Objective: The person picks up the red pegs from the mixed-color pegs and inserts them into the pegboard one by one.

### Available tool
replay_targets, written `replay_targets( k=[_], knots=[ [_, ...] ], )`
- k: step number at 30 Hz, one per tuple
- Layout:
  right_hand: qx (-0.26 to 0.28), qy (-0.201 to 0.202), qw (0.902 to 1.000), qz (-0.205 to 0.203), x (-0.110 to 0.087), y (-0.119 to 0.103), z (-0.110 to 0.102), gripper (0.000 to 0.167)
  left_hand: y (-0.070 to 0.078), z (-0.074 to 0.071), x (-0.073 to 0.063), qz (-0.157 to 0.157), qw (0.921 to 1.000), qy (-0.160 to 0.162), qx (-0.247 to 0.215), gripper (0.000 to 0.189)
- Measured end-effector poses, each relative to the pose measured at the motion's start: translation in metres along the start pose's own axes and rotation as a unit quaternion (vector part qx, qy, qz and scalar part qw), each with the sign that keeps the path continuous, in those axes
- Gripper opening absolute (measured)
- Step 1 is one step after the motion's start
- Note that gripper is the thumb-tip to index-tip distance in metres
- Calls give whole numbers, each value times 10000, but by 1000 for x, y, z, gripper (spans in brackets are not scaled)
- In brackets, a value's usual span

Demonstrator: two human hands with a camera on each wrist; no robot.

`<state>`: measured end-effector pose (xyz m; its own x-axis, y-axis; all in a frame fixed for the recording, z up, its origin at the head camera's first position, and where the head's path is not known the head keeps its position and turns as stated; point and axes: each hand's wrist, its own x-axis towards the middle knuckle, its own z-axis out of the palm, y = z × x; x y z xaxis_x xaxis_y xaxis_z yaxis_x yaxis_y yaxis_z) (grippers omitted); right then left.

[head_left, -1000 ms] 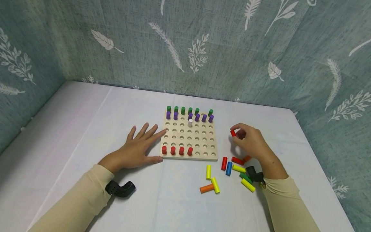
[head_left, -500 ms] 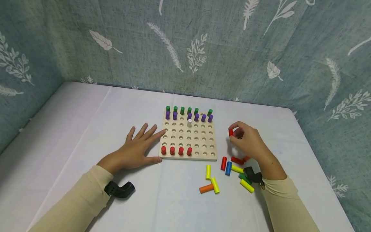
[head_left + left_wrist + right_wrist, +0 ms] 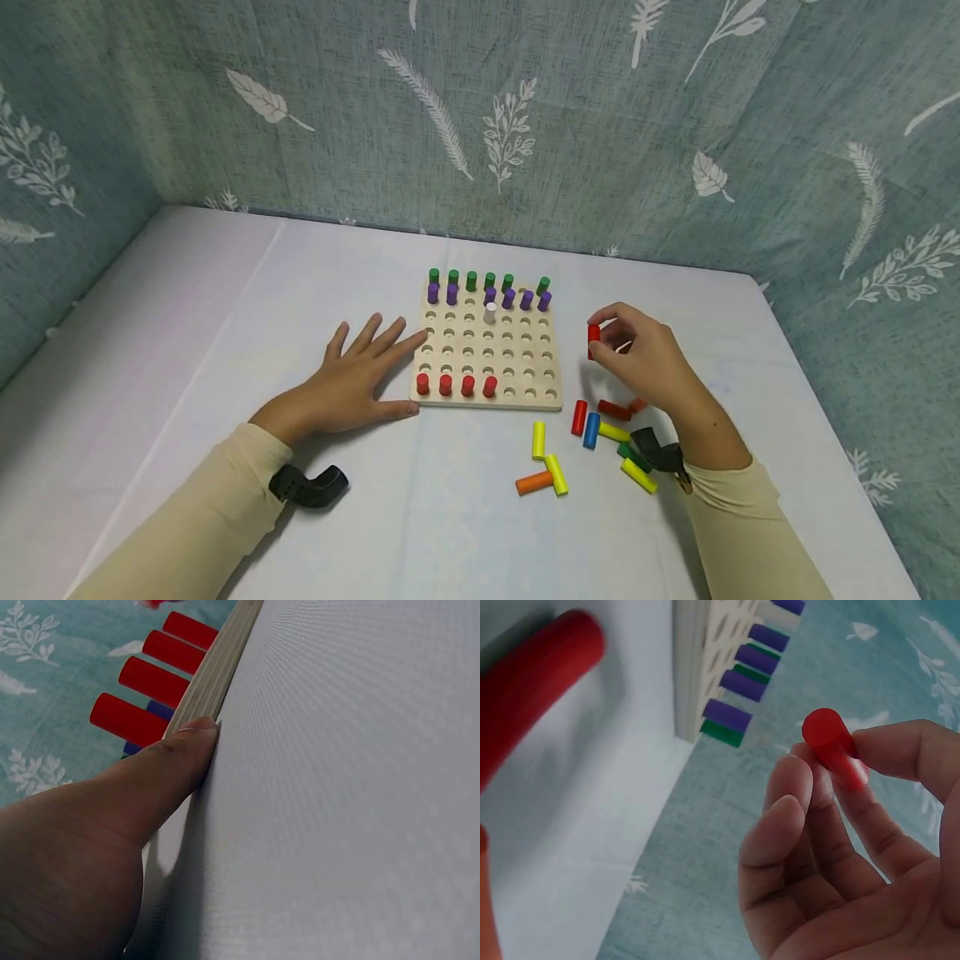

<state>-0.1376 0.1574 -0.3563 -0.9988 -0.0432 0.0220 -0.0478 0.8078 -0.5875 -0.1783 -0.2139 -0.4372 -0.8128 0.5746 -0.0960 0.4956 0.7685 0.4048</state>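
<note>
My right hand [image 3: 637, 350] pinches a red peg [image 3: 594, 342] between thumb and fingers, just right of the wooden peg board [image 3: 498, 352]. In the right wrist view that same red peg [image 3: 832, 742] shows its round end. My left hand [image 3: 352, 379] lies with fingers spread at the board's left side. Its thumb [image 3: 176, 754] touches the front corner in the left wrist view. Standing in the board's front row are several red pegs [image 3: 446, 385]. Rows of green pegs [image 3: 472, 281] and purple pegs [image 3: 508, 298] fill most of the back, with one white peg [image 3: 490, 312] before them.
Loose pegs lie in front and to the right: a red peg [image 3: 579, 417], a blue peg [image 3: 592, 431], a yellow peg [image 3: 539, 440], an orange peg [image 3: 534, 483] and several others. Some are under the right wrist. A patterned curtain [image 3: 480, 125] hangs behind the white table [image 3: 360, 533].
My right hand has moved a little left and away from me, toward the board. The red peg in its fingers has turned from tilted to upright. My left hand has stayed in place.
</note>
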Motion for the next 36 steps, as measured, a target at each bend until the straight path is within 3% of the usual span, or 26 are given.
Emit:
replay_targets(
  k=[18, 36],
  knots=[
    [201, 50, 9992, -348, -9, -19, 1, 28, -2, 2, 0, 21, 10000, 7, -51, 99],
    [428, -178, 9976, -510, -12, -29, 23, 24, 0, -1, 0, 9, 10000, 13, -49, 99]
  ],
)
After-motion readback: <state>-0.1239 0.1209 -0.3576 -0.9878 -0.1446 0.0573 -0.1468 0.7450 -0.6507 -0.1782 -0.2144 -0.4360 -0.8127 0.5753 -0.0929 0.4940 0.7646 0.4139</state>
